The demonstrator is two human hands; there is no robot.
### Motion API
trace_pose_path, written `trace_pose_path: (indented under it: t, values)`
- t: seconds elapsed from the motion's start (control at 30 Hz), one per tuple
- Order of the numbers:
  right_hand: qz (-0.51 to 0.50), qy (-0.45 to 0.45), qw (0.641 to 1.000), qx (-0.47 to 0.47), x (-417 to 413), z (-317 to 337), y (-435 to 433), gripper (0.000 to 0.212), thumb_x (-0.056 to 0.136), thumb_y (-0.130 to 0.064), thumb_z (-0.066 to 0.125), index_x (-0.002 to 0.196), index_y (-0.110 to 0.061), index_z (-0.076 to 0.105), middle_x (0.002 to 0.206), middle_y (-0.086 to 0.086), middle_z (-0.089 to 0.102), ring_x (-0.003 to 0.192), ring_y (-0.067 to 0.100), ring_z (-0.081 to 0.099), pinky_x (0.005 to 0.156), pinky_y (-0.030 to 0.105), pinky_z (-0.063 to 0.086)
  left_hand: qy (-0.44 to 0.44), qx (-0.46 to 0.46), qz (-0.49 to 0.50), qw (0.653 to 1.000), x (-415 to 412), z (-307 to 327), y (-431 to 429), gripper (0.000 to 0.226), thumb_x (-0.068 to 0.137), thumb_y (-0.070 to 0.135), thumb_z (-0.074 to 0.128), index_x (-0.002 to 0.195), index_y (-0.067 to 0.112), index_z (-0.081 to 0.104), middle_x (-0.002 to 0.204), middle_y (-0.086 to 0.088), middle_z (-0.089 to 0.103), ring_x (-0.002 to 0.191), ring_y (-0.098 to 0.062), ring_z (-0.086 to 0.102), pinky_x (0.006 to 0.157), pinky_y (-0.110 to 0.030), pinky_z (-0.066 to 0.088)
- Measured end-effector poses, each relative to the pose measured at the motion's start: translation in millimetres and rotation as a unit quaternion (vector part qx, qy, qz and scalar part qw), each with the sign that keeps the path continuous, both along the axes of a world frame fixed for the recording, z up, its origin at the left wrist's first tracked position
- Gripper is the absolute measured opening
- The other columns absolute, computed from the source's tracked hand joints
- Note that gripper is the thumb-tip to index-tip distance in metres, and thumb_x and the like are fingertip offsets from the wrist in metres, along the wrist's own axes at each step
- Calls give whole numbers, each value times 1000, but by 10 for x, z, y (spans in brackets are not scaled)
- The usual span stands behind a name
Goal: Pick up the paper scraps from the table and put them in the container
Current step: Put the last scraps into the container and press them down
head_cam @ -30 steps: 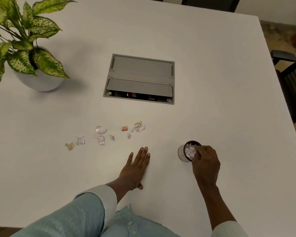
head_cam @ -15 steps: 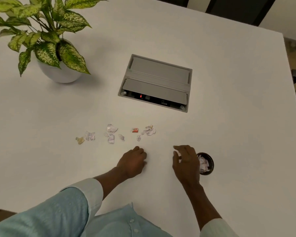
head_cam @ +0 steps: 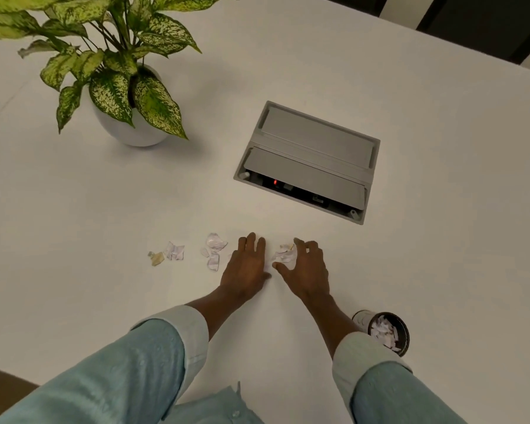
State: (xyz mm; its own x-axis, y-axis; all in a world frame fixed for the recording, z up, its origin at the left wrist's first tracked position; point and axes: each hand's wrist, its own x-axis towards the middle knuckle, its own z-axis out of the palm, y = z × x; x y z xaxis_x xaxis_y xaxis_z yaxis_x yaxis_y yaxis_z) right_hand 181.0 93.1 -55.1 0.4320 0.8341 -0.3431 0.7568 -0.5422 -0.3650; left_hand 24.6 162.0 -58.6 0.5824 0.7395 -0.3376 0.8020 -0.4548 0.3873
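Several crumpled paper scraps lie in a row on the white table (head_cam: 410, 255): a yellowish one (head_cam: 156, 258), a white one (head_cam: 175, 250), and a cluster (head_cam: 214, 249) further right. My left hand (head_cam: 247, 267) rests flat on the table beside that cluster, fingers together. My right hand (head_cam: 306, 267) curls with spread fingers around a white scrap (head_cam: 285, 255), touching it without lifting it. The small dark round container (head_cam: 389, 332), holding white scraps, stands near my right forearm at the lower right.
A potted plant with speckled green leaves in a white pot (head_cam: 129, 133) stands at the back left. A grey recessed socket box (head_cam: 309, 160) with a red light sits in the table's middle. The table's near edge is at the lower left.
My right hand left the container and reached forward to the rightmost scrap. My left hand slid forward beside the scraps. The view shifted, so the container now appears lower right.
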Motion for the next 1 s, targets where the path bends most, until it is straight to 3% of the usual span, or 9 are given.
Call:
trace_pose_path:
  t: [0.13, 0.23, 0.33, 0.47, 0.6, 0.77, 1.0]
  values:
    - [39, -11, 999, -13, -62, -57, 198, 78, 87, -55, 69, 150, -21, 37, 148, 5, 36, 136, 25, 33, 90, 42, 54, -7, -3, -27, 1000, 62, -28, 1, 85, 90, 30, 78, 156, 12, 29, 159, -14, 32, 142, -34, 35, 104, -45, 51]
    - [75, -43, 996, -28, -121, -75, 305, 62, 94, -45, 65, 146, -20, 44, 147, 7, 36, 134, 26, 35, 86, 38, 56, -40, -21, -27, 999, 73, -59, -16, 62, 95, 17, 71, 149, 12, 42, 152, -12, 37, 135, -32, 41, 101, -44, 53]
    - [86, -45, 995, -15, -182, -132, 330, 42, 94, -32, 67, 131, -18, 57, 138, 6, 44, 125, 26, 44, 79, 35, 58, -80, -52, 31, 995, 69, -67, -31, 28, 101, 10, 56, 129, 9, 56, 136, -9, 45, 124, -28, 43, 96, -43, 52]
    - [87, -54, 995, 21, -251, -225, 224, 18, 91, -12, 67, 108, -17, 66, 113, 5, 56, 104, 23, 53, 66, 31, 55, -91, -52, 51, 993, 45, -81, -65, 20, 102, 6, 49, 119, 10, 59, 124, -9, 47, 118, -30, 46, 89, -36, 47]
    - [42, -19, 997, 59, -270, -218, 46, 12, 93, -11, 62, 99, -15, 71, 102, 4, 59, 95, 23, 53, 66, 33, 50, -82, -58, 29, 995, 17, -51, -84, 24, 104, 5, 48, 123, 4, 63, 131, -19, 51, 121, -36, 47, 98, -44, 44]
    - [-86, 53, 992, 75, -200, -166, -272, 9, 89, -13, 66, 90, -17, 74, 94, 2, 65, 89, 23, 61, 77, 36, 51, -107, -63, 54, 991, 5, -33, -287, 24, 89, 0, 61, 103, 15, 73, 100, -3, 55, 90, -25, 58, 76, -41, 54]
    - [-220, 80, 958, 165, -36, 238, -1027, 13, 82, -11, 77, 77, -23, 74, 80, -8, 65, 71, 11, 64, 68, 35, 54, -220, -116, 120, 961, 291, 241, -779, 16, 89, 14, 74, 102, 22, 78, 96, 7, 60, 75, -8, 63, 72, -34, 57]
